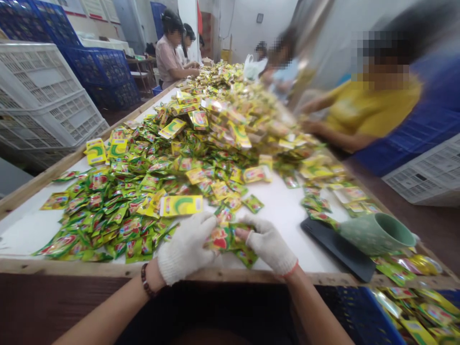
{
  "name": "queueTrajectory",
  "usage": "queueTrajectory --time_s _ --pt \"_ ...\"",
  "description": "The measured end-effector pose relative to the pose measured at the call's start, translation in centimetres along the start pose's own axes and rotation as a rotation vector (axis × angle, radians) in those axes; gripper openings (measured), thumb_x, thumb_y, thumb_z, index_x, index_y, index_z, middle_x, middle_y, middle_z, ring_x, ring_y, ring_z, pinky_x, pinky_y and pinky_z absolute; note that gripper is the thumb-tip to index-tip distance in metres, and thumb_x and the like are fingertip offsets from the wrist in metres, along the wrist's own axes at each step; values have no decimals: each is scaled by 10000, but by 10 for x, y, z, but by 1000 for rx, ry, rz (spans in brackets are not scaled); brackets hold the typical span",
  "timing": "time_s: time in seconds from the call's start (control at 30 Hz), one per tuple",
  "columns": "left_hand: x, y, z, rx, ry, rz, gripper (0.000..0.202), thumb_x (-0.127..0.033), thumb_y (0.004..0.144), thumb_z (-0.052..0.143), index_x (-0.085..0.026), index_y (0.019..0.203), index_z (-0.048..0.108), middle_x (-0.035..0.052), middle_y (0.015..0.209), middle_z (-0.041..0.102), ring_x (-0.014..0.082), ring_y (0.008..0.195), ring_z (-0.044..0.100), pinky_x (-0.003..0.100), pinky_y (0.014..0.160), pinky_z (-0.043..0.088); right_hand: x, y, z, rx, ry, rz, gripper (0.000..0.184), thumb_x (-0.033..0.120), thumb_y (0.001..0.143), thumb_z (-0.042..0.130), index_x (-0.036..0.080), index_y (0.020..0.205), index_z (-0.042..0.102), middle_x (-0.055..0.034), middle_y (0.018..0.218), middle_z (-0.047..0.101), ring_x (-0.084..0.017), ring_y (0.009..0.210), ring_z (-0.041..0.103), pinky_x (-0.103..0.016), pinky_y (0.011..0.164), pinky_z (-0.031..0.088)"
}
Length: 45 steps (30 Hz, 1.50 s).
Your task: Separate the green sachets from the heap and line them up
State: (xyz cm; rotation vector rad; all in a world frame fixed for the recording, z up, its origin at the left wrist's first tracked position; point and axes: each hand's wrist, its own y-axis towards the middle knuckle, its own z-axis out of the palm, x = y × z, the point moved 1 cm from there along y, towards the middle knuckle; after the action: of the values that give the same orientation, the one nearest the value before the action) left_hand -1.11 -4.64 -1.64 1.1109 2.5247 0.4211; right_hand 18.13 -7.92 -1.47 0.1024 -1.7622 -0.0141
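Observation:
My left hand (187,249), in a white knitted glove with a beaded bracelet at the wrist, pinches the left end of a small green packet (218,238) with red fruit printed on it. From the other side my right hand (271,247), gloved too but with a fingertip bare, closes on green packets at the right of that one. Their edges overlap, so I cannot tell how many are held. A heap of similar packets (118,206) spreads left and ahead of my hands. Just beyond my left hand lies a yellow box (181,205) with a green curved print.
More yellow boxes and packets (223,115) cover the long white table (28,235), edged with wood (89,268). At right, a green cup (377,232) lies by a dark flat object (338,249). Below is a blue crate (386,316) of packets. White crates (46,91) stand left; several people sit around.

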Motion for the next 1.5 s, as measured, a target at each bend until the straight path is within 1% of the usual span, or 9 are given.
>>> queueTrajectory --time_s 0.17,0.27,0.5,0.67,0.83,1.1,1.3,1.4,1.5 --pt "-8 4 9 -58 13 22 433 -152 668 604 -130 1099 568 124 1107 585 263 1010 550 377 873 499 10 2 -2 -51 -202 -152 235 202 789 553 181 997 658 -37 953 701 -201 912 635 -326 817 517" --pt "-6 5 10 -117 49 14 501 -179 671 622 -138 1166 551 131 1141 575 281 1038 545 408 904 488 8 -1 -8 -113 -166 -78 292 232 776 565 175 1059 609 -36 889 696 -176 743 637 -294 644 528" --pt "-17 10 10 -152 47 81 492 -177 697 601 -150 1185 544 124 1152 576 269 1049 550 401 902 493 5 -9 -11 -186 -286 -146 114 189 746 566 175 726 678 -8 703 681 -160 678 603 -268 629 490" --pt "-20 19 2 -174 85 17 440 -207 716 629 -128 1144 562 131 1127 572 283 1029 547 405 870 498 13 -13 -15 -279 -112 -77 288 301 775 597 161 1008 691 -56 908 721 -117 573 583 -250 533 493" --pt "-23 41 -15 -175 178 39 374 -247 736 636 -157 1092 564 115 1101 566 288 1036 538 416 887 473 24 -15 -16 -135 116 0 567 358 749 636 170 1269 510 -126 1207 626 -49 454 511 -201 376 440" --pt "-38 49 -2 -315 56 14 332 -267 758 630 -146 1055 547 124 1103 565 291 1067 530 422 919 459 28 -17 -7 -224 130 -59 510 301 776 598 193 1248 436 -102 1185 631 -51 488 525 -179 398 468" --pt "-36 25 12 -143 -540 -193 311 -278 848 536 -192 1146 508 74 1033 605 215 970 587 371 868 497 16 -9 -12 -37 29 -92 262 193 767 532 186 1026 571 -38 952 685 -140 704 645 -236 559 534" --pt "-28 12 19 -37 -969 -314 235 -261 876 495 -217 1106 471 51 1047 637 180 941 628 342 848 522 5 -8 -11 -161 -197 -274 193 152 771 502 194 912 628 -34 923 666 -178 896 635 -318 810 525" --pt "-20 -2 26 -119 -1166 -430 307 -255 841 560 -222 1111 416 54 1071 644 181 971 637 337 853 531 -10 -10 -3 -361 -258 -289 146 208 781 548 190 914 604 -47 907 634 -176 826 626 -313 762 524"
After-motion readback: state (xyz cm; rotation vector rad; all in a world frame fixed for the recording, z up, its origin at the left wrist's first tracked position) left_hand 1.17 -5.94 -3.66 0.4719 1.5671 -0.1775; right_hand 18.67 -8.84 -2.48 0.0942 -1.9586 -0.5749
